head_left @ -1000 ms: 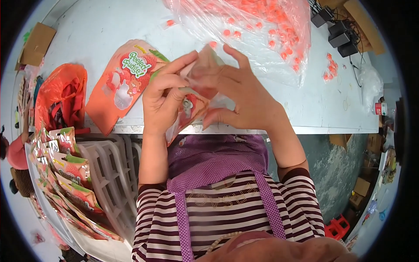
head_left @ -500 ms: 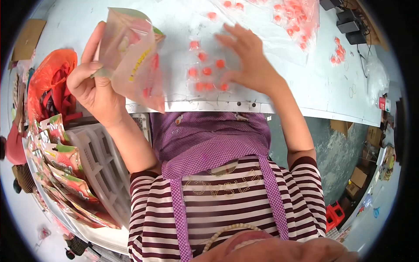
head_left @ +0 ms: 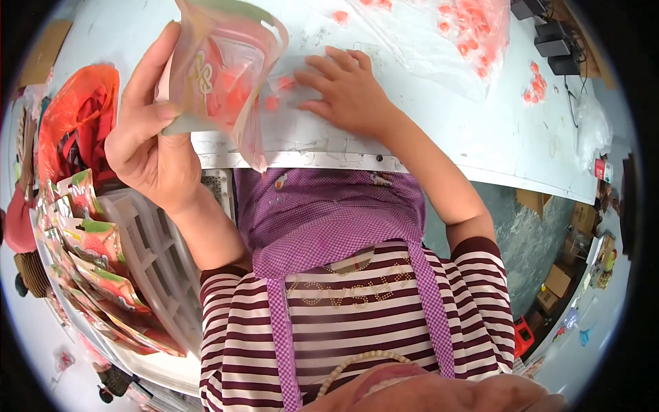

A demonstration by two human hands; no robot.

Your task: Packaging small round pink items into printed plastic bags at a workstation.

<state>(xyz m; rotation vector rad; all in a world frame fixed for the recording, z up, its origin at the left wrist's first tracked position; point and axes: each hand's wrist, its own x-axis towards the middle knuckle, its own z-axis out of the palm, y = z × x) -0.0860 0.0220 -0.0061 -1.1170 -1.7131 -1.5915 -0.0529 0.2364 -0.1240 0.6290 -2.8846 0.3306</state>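
Observation:
My left hand [head_left: 152, 141] grips a pink and green plastic pouch [head_left: 255, 51] by its left side, above the table's near edge. The pouch's mouth gapes, and red wrapped pieces [head_left: 233, 93] show inside it or through its film. On the table just right of the pouch lie a few small red pieces in clear wrappers [head_left: 272, 103]. My right hand [head_left: 353, 96] rests low over the table beside them, palm down with fingers spread, and holds nothing I can see. What lies under its palm is hidden.
A clear bag of red wrapped pieces [head_left: 473, 34] lies on the pale table [head_left: 480, 130]; a small pile [head_left: 534, 86] sits farther right, near black boxes [head_left: 557, 48]. To my left are filled pouches [head_left: 99, 240], a white crate [head_left: 147, 233] and an orange plastic bag [head_left: 82, 103].
My right hand has swept left across the table, and the loose wrapped pieces have shifted toward the pouch or out of sight. My left hand has turned the pouch so its mouth faces more rightward.

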